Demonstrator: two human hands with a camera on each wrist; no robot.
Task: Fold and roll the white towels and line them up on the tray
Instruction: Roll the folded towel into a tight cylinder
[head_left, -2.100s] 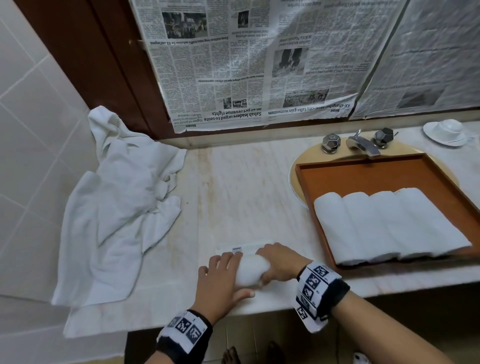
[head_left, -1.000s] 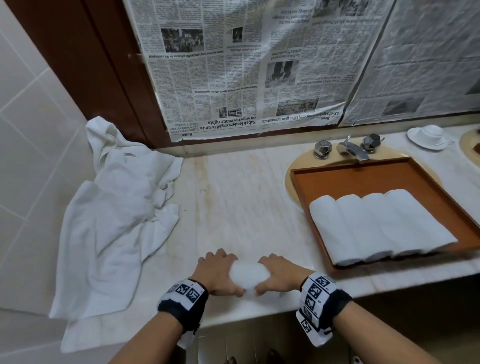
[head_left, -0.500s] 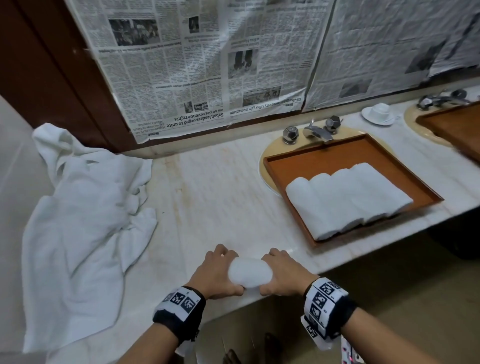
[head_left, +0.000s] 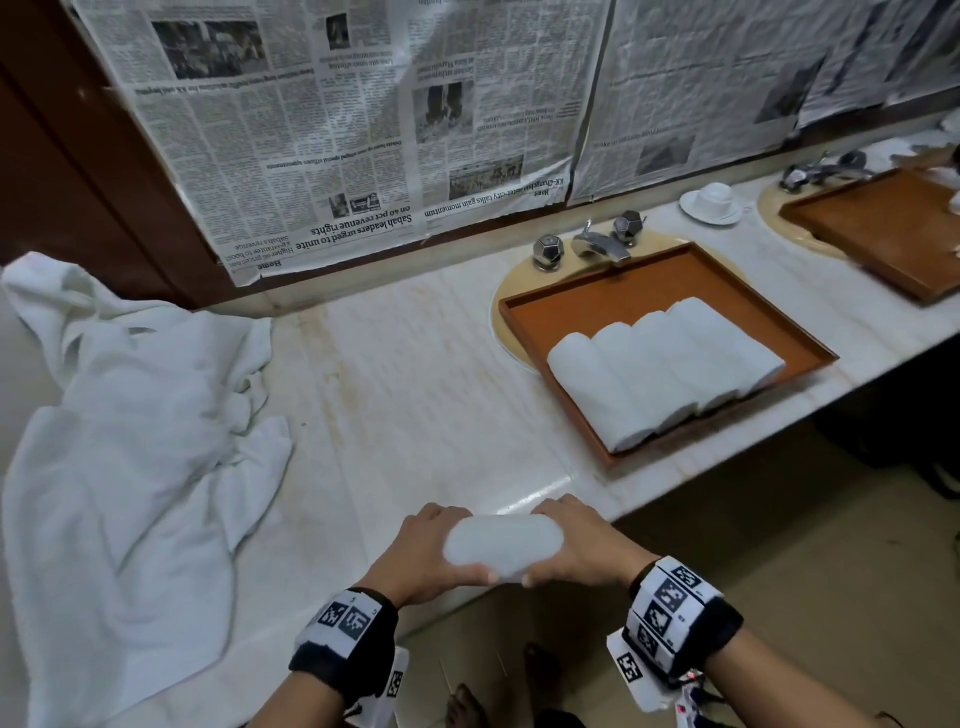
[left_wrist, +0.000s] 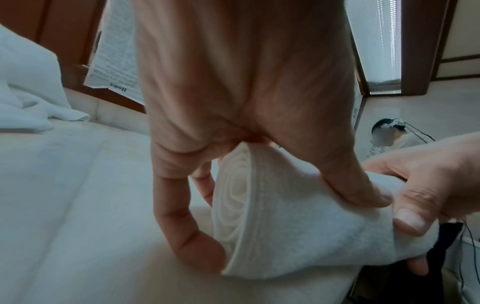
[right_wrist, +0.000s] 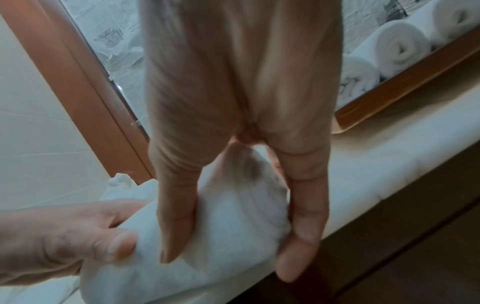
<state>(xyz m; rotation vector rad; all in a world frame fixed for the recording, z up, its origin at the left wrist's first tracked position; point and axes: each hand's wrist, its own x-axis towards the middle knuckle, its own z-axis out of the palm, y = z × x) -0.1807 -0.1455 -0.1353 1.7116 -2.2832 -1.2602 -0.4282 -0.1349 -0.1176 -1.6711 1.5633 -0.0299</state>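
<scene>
A rolled white towel is held lengthwise between both hands at the counter's front edge. My left hand grips its left end, thumb on top and fingers round the spiral end. My right hand grips the right end, thumb and fingers clamped on the roll. The brown wooden tray lies to the right over a basin, with several rolled towels side by side in its front half.
A heap of loose white towels covers the counter's left end. A tap stands behind the tray. A cup on a saucer and a second tray are farther right. Newspaper covers the wall.
The towel went from being rolled on the counter to a finished roll gripped at both ends and lifted slightly at the front edge. My view has swung right.
</scene>
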